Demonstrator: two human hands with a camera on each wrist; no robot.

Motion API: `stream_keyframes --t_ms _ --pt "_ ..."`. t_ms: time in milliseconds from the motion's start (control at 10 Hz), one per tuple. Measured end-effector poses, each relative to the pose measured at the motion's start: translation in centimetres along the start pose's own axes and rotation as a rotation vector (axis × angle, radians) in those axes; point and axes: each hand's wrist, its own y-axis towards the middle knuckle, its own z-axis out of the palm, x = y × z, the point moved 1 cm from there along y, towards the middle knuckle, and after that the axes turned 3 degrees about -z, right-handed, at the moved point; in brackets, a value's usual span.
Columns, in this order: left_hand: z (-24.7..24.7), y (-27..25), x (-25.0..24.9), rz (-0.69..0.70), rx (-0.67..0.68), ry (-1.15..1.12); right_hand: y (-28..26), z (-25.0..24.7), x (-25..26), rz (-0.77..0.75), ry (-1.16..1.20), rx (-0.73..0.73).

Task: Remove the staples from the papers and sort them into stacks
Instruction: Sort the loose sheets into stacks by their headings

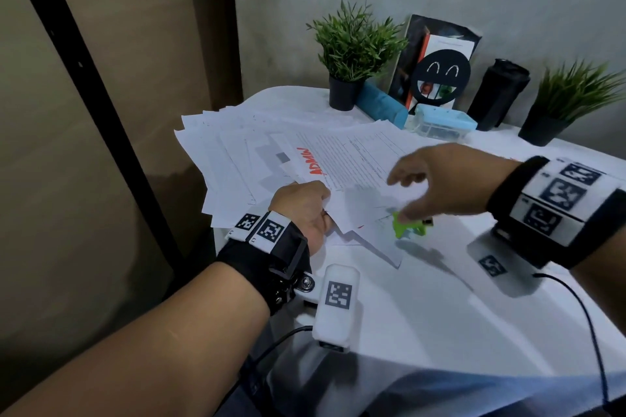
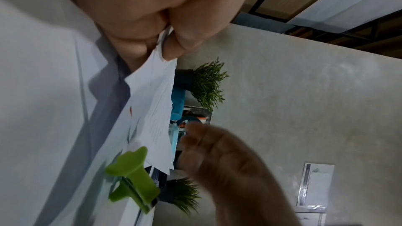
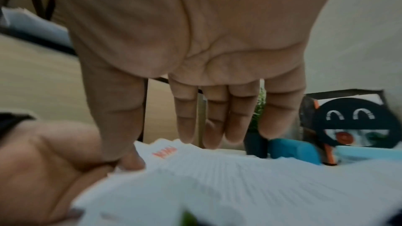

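My left hand pinches the near-left edge of a stapled set of papers marked "ADMIN" in red, lifting it off the white table; the left wrist view shows thumb and fingers closed on the paper edge. A green staple remover lies on the table by the papers' near corner, also in the left wrist view. My right hand hovers above the papers and the remover with fingers straight and spread, holding nothing.
A fanned spread of loose sheets covers the table's left part, overhanging its edge. Along the back wall stand two potted plants, a blue case, a clear box with blue lid, a smiley sign and a black bottle.
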Motion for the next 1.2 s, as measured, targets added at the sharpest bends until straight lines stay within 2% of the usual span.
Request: stream_keyframes --t_ms 100,200,400,500,600,700,800,900,1000,1100,1200 --pt "0.2 -0.1 0.0 -0.002 -0.01 -0.03 2.9 -0.5 3.0 -0.048 0.034 -0.186" --pt "0.1 -0.1 0.2 0.036 -0.006 0.03 5.7 1.1 5.3 -0.023 -0.005 -0.157" --pt "0.1 0.0 0.4 0.129 -0.008 0.086 6.3 1.6 6.2 0.016 -0.027 -0.11" --pt "0.2 0.0 0.5 0.154 0.007 0.12 6.3 1.4 6.5 0.06 -0.017 -0.035" --pt "0.4 -0.1 0.6 0.181 -0.001 0.167 6.5 1.1 6.7 0.178 0.148 0.061" --pt "0.5 -0.5 0.8 0.201 -0.012 0.192 6.3 0.5 6.9 0.331 0.484 0.108" --pt "0.5 -0.4 0.8 0.202 -0.018 0.216 6.4 0.1 7.4 0.353 0.73 0.083" --pt "0.3 0.2 0.6 0.173 -0.024 0.202 6.4 -1.2 7.1 0.332 0.681 -0.044" --pt "-0.1 1.3 0.7 0.158 -0.016 0.161 4.8 -2.6 4.6 0.329 0.622 -0.18" --pt "-0.4 1.8 0.7 0.14 0.008 0.144 1.0 -3.2 0.5 0.324 0.61 -0.248" --pt "0.1 1.7 1.0 0.198 0.033 0.124 -4.8 -3.0 -5.1 0.37 0.608 -0.359"
